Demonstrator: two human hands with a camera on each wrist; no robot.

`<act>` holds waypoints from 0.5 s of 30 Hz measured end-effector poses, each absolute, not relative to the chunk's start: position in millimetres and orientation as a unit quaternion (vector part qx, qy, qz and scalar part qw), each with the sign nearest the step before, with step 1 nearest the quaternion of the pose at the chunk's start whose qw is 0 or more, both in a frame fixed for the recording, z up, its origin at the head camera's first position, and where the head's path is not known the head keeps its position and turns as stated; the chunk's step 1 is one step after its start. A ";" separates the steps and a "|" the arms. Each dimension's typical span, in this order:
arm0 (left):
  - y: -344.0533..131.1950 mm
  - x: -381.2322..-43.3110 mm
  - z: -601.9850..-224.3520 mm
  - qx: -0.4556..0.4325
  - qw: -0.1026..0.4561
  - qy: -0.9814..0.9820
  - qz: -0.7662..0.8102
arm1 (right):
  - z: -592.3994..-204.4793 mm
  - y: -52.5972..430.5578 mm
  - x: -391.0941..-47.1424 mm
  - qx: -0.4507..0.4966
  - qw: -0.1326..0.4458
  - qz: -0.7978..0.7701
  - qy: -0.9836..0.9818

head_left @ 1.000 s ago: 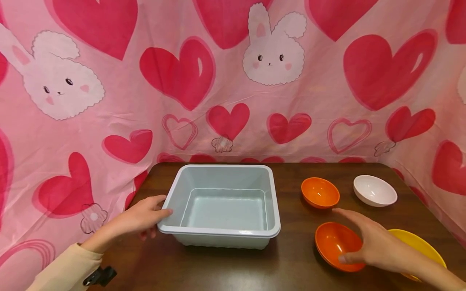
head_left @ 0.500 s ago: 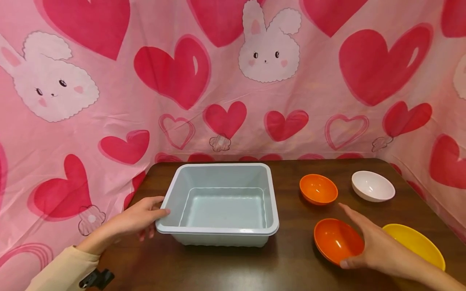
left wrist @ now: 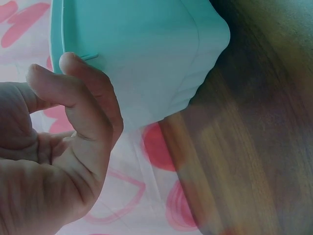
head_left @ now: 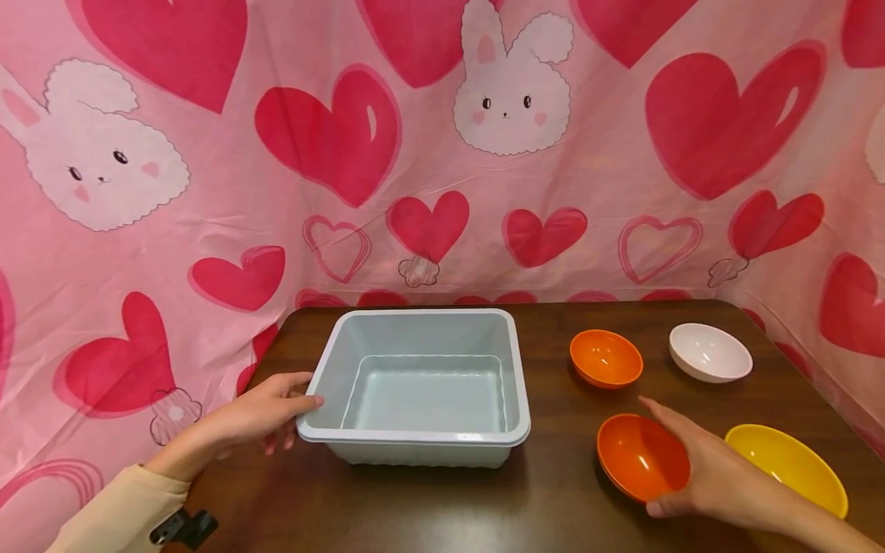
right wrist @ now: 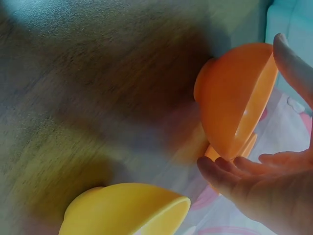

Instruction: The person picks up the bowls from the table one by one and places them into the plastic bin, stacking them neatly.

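A pale grey rectangular plastic basin (head_left: 415, 453) stands on the table. My left hand (head_left: 266, 411) holds its left rim, the thumb over the edge and the other fingers outside below it. In the left wrist view, fingertips (left wrist: 73, 58) curl up against the basin's rim (left wrist: 57, 29). On the right, my right hand (head_left: 705, 472) is spread around an orange bowl (head_left: 632, 453), partly covering it. The right wrist view has the thumb (right wrist: 291, 58) right at one side of that bowl's rim (right wrist: 261, 93), with the fingers (right wrist: 220, 174) close to the opposite side.
Behind that bowl sits a second orange bowl (head_left: 606, 359), with a white bowl (head_left: 710, 353) at the back right. A yellow bowl (head_left: 788, 465) lies beyond my right hand, partly hidden by the forearm. A pink heart-patterned cloth (head_left: 429, 169) hangs behind the table (head_left: 442, 507).
The view has shifted slightly. My right thumb has moved toward the near rim of the orange bowl, and the hand spans it a little wider. My left hand stays on the basin's rim.
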State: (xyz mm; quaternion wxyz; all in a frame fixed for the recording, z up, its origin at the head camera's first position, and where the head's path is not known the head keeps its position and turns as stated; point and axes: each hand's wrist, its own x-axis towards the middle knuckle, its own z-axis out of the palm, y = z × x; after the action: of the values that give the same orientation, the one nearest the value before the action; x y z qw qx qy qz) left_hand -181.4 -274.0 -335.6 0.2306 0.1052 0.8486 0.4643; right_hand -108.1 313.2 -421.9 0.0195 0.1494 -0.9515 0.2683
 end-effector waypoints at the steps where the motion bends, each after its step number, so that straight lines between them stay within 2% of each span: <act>1: -274.1 -181.4 -335.5 0.106 0.231 0.848 0.464 | -422.3 313.2 -108.4 0.152 0.020 0.269 -0.951; 15: -274.6 -181.6 -336.8 0.112 0.228 0.849 0.463 | -425.8 315.5 -110.7 0.158 0.020 0.251 -0.955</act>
State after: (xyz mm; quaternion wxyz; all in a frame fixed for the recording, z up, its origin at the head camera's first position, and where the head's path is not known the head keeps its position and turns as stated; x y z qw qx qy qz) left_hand -181.6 -274.6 -336.8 0.2279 0.1117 0.8494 0.4628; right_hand -110.7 315.5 -425.8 0.0203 0.1579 -0.9548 0.2509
